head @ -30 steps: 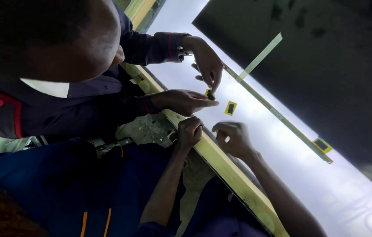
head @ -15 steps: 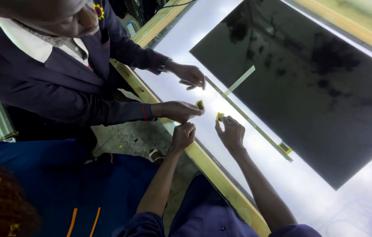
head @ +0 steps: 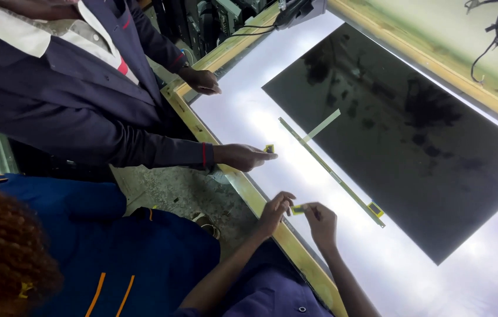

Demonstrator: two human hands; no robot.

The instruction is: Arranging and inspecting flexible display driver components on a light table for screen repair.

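Between your two hands sits a small yellow chip (head: 297, 209), a flat rectangular bit with a darker middle, held just above the glowing white tabletop (head: 243, 111) near its wooden edge. Your left hand (head: 276, 210) comes over the pale green wooden frame (head: 249, 194), its fingers (head: 287, 199) bent and pinching the left end of the chip. Your right hand (head: 322, 226) rests on the lit surface, fingers curled, with thumb and forefinger closed on the chip's right end; the exact contact is small and partly hidden.

The tabletop is smooth and evenly backlit, bright enough to wash out detail. On it lies a large dark panel (head: 413, 141), a glossy black rectangle mottled with darker blotches. Along its near edge runs a thin, narrow strip (head: 331, 171), greenish and straight, ending in a small yellow-rimmed tab (head: 375, 209). A short pale ribbon (head: 321, 125) branches off the strip at an angle.

Across from you a co-worker in a dark jacket with red trim leans over the frame. One co-worker's hand (head: 243, 156) holds a second yellow chip (head: 269, 149) at its fingertips, just above the tabletop; the other co-worker's hand (head: 202, 81) rests farther up on the frame. Below the frame the floor (head: 172, 191) looks rough, grey and speckled.
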